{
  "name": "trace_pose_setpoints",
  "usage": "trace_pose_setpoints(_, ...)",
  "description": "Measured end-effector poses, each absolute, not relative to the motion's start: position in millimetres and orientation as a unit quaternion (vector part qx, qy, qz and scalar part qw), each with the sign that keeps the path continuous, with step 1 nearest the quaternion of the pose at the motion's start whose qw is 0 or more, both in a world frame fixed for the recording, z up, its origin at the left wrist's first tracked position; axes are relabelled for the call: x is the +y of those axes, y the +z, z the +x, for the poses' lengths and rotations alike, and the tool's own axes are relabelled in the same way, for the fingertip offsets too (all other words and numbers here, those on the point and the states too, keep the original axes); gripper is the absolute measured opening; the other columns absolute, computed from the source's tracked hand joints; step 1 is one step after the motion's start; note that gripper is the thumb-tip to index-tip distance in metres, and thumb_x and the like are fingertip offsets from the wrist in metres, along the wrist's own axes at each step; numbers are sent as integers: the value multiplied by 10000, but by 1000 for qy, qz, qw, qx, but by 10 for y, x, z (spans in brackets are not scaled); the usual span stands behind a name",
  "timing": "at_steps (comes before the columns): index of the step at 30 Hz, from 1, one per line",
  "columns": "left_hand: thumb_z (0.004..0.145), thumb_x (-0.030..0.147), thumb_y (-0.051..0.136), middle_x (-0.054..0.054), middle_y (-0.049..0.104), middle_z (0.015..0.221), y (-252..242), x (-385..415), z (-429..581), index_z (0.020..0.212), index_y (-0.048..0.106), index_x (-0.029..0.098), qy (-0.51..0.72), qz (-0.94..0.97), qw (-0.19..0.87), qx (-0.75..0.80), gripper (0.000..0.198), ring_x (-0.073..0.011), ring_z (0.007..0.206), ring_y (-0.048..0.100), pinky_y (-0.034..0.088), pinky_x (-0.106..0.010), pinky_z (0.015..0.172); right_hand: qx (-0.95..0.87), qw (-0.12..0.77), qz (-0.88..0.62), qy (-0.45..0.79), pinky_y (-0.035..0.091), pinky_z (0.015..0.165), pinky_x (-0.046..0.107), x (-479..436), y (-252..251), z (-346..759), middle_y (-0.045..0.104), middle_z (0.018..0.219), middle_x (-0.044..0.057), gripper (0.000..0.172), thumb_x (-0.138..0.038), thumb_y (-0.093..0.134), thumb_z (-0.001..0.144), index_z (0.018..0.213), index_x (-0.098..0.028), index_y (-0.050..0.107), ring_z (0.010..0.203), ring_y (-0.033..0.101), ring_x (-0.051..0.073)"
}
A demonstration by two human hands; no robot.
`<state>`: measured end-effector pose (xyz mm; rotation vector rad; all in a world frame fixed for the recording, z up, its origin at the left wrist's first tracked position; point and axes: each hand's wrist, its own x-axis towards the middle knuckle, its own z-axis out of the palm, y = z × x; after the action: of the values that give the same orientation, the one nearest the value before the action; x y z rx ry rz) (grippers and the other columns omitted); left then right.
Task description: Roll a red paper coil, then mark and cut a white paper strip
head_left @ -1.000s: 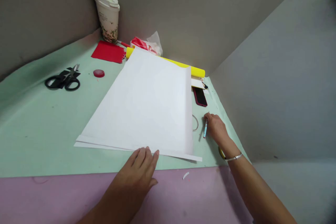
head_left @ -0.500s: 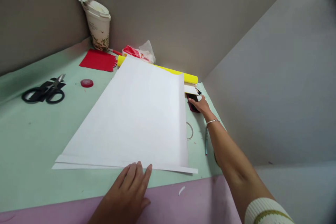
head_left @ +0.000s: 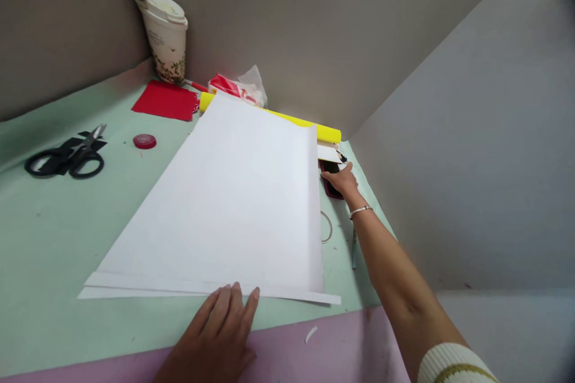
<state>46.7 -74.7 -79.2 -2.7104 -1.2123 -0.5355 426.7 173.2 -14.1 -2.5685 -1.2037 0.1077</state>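
A large sheet of white paper (head_left: pixel 215 203) lies across the table, with a folded strip along its near edge and a bent-up right edge. My left hand (head_left: pixel 220 329) rests with fingers stretched out, their tips touching that near strip. Far out on the right, my right hand (head_left: pixel 345 182) spans a dark phone (head_left: pixel 333 187) in a red case. The thumb is at the phone's left side; the other fingers are partly hidden. Just beyond the phone is a white card (head_left: pixel 327 152), partly under the paper. A ring-shaped bangle (head_left: pixel 330 227) shows beside the paper.
Black-handled scissors (head_left: pixel 85 161), a red tape roll (head_left: pixel 144 141) and red paper (head_left: pixel 165 100) lie to the left. A white bin (head_left: pixel 166 36), a plastic packet (head_left: pixel 247 90) and a yellow roll (head_left: pixel 327 133) stand or lie along the wall. A thin blue stick (head_left: pixel 354 251) is near my right forearm.
The view has shifted slightly. My right hand and the phone sit a little lower in view, the hand still over the phone. My left hand stays at the paper's near edge.
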Motion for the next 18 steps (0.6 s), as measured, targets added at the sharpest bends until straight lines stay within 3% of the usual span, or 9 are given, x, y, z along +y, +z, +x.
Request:
trace_pose_setpoints(4, 975, 566, 516, -95, 754, 1241, -810, -743, 473, 1302, 718, 271, -160, -898, 60, -405, 485, -280, 1202, 607, 341, -433, 1115, -428, 155, -889, 47, 403, 1073, 612, 1523, -162, 4177, 578, 1400, 305, 1149, -580, 732, 721, 1585, -58, 182, 1306, 549, 465)
trace_pose_setpoints(10, 961, 535, 540, -110, 766, 1200, -815, -731, 475, 1286, 729, 245, -176, -900, 70, -393, 474, -297, 1174, 612, 328, -457, 1121, -456, 171, -867, 103, 469, 1046, 482, 1255, -94, 4182, 568, 1436, 288, 1257, -682, 751, 713, 1613, -47, 145, 1307, 577, 416)
trace_pose_setpoints(15, 962, 538, 534, -121, 760, 1210, -846, -730, 472, 1285, 730, 233, -184, -899, 71, -391, 485, -304, 1175, 610, 331, -463, 1121, -473, 208, -850, 105, 474, 1040, 378, 967, 26, 4271, 608, 1422, 212, 989, -665, 542, 908, 1623, -99, 160, 1272, 623, 313)
trace_pose_setpoints(18, 951, 554, 554, -122, 751, 1229, -865, -734, 473, 1294, 722, 233, -176, -899, 68, -396, 499, -311, 1191, 608, 331, -471, 1127, -481, 210, -846, 100, 468, 1040, 382, 751, 14, 4302, 619, 1407, 207, 963, -640, 544, 909, 1619, -98, 183, 1264, 625, 315)
